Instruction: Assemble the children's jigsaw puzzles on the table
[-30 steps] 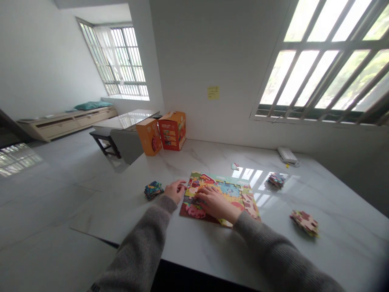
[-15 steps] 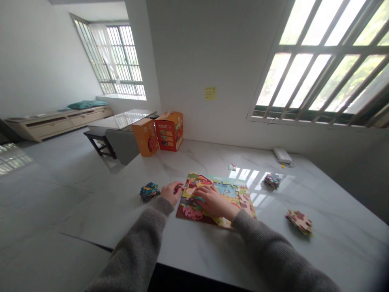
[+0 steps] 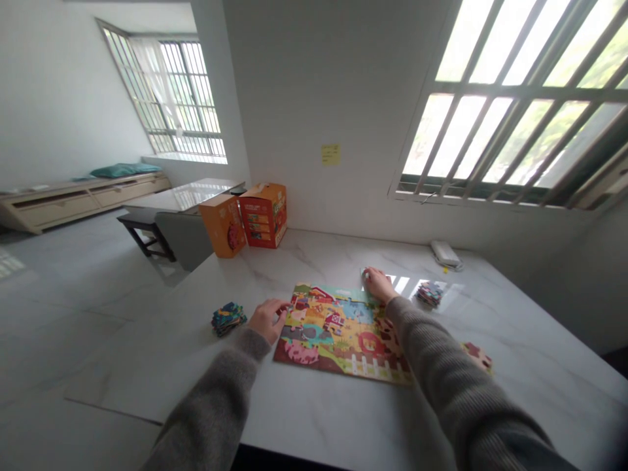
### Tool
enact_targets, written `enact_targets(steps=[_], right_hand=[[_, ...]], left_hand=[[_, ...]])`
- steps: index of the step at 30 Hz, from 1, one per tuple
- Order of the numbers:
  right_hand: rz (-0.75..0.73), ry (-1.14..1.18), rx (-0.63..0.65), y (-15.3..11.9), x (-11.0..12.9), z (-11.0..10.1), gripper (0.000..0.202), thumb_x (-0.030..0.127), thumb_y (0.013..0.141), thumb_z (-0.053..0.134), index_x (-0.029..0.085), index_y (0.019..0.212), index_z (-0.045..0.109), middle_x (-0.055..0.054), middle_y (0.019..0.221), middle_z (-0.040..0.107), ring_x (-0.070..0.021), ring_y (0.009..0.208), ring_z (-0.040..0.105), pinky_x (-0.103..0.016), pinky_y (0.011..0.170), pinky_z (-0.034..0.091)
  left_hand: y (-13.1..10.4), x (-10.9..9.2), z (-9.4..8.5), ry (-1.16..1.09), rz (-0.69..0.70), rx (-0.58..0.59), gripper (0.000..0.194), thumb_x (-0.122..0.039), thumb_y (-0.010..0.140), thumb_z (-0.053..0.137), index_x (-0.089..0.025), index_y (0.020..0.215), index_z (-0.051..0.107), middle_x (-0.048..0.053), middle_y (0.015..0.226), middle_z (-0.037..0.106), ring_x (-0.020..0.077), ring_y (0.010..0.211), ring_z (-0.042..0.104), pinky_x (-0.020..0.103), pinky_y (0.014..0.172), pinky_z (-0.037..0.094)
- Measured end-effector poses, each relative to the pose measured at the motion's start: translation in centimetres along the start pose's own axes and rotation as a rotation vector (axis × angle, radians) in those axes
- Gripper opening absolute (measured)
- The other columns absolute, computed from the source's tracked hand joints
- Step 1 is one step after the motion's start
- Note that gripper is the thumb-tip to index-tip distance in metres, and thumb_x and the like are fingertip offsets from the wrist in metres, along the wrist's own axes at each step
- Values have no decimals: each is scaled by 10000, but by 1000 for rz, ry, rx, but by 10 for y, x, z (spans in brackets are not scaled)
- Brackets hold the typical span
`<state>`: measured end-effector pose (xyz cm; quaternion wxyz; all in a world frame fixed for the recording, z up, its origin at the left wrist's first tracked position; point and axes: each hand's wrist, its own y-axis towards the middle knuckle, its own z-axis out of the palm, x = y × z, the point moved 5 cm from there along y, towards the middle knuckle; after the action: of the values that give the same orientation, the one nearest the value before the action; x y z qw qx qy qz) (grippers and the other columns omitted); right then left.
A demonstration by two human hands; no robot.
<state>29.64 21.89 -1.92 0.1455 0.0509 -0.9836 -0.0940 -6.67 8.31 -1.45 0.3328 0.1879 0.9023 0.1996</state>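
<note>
A colourful farm-scene jigsaw puzzle (image 3: pixel 338 327) lies flat on the white marble-look table, its pieces mostly joined. At its left edge rests my left hand (image 3: pixel 267 319), fingers bent and thumb slightly apart, with the fingertips against the border. My right hand (image 3: pixel 380 286) reaches past the puzzle's back edge. Its fingers close on a small pale puzzle piece (image 3: pixel 362 272), mostly hidden beneath them. Left of my left hand sits a stack of dark blue-green puzzle pieces (image 3: pixel 229 318).
Another stack of puzzle pieces (image 3: pixel 430 294) stands right of my right hand. A pinkish-brown pile (image 3: pixel 478 356) is partly behind my right sleeve. Two orange boxes (image 3: pixel 265 216) stand at the back left. A white power strip (image 3: pixel 445 253) lies near the wall.
My right hand has left the middle of the puzzle and moved back to the loose piece behind it, uncovering the barn and lion pictures. My left hand stays at the left edge. The view has shifted slightly.
</note>
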Motion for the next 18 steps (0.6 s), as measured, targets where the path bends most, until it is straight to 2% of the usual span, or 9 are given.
enact_targets(steps=[2,4,7,9,14,18], right_hand=[[29,-9,20,7,-6,3,334,124,877,498,186,1174,636,-146,1280,620,-293,1199,505,-415,944,410],[55,-14,34,13,-9,5,371,159,856,555,186,1221,617,-154,1241,624,-299,1165,516,-404,925,414],[92,-8,49,19,-14,5,601,229,807,659,179,1388,514,-169,1184,625,-304,1118,539,-390,911,421],[114,4,51,20,-17,4,691,280,775,708,168,1423,494,-170,1143,627,-303,1092,552,-378,910,426],[141,67,24,15,-18,0,467,288,728,736,170,1177,689,-140,1104,618,-275,1033,576,-341,899,443],[137,162,-25,13,-13,-8,402,220,705,731,151,1099,687,-127,1088,633,-226,945,595,-306,845,462]], left_hand=[[0,-1,-1,6,-3,5,249,-171,855,496,-190,1009,690,53,862,683,191,808,634,327,818,493],[1,-2,-1,7,-3,15,251,-174,857,492,-190,1013,688,55,871,684,192,811,635,332,821,494],[0,-1,0,10,-3,24,251,-177,856,492,-193,1015,686,57,889,685,191,820,635,334,824,492],[0,0,1,9,-9,22,250,-176,855,493,-197,1014,684,54,888,682,189,826,633,329,827,490],[-1,1,3,-12,4,21,249,-157,846,499,-198,1012,680,48,882,673,184,819,629,317,824,493],[-1,1,4,-8,26,3,243,-142,841,505,-195,1003,679,48,879,664,181,804,626,318,820,492]])
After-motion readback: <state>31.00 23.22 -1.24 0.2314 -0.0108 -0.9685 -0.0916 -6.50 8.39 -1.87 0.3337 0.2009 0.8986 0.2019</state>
